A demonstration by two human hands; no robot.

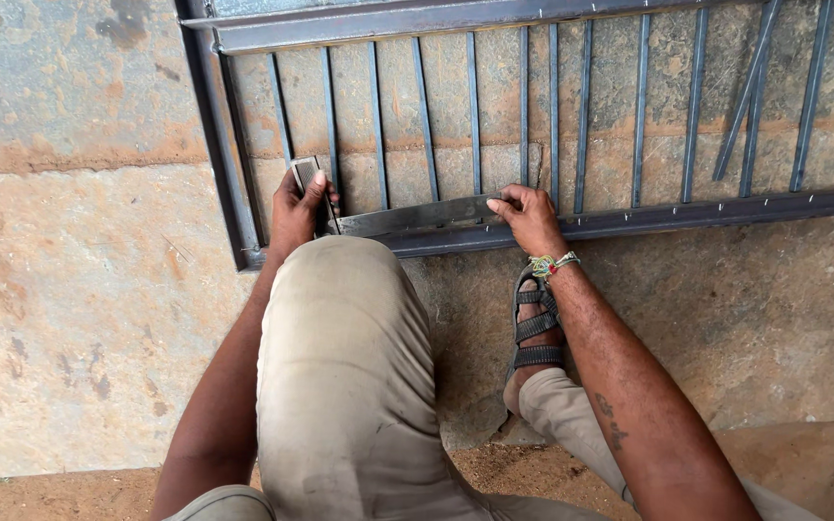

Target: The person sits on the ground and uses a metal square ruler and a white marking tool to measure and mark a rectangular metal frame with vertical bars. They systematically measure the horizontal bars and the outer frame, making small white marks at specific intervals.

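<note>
1. A concrete floor point(69, 318) carries everything, stained rust-brown in patches.
2. A steel gate point(552, 116) of dark bars lies flat on the floor, its corner at lower left.
3. A flat metal strip point(417, 214) lies along the gate's lower rail, near that corner.
4. The right hand point(531, 218) rests palm down on the strip's right end, fingers spread and pressing it, a beaded band at the wrist.
5. The left hand point(297, 207) is closed around a small dark square point(306, 174), held upright at the strip's left end, just inside the gate's corner.
6. A sandalled foot point(535, 328) stands just below the rail, under the right hand.
</note>
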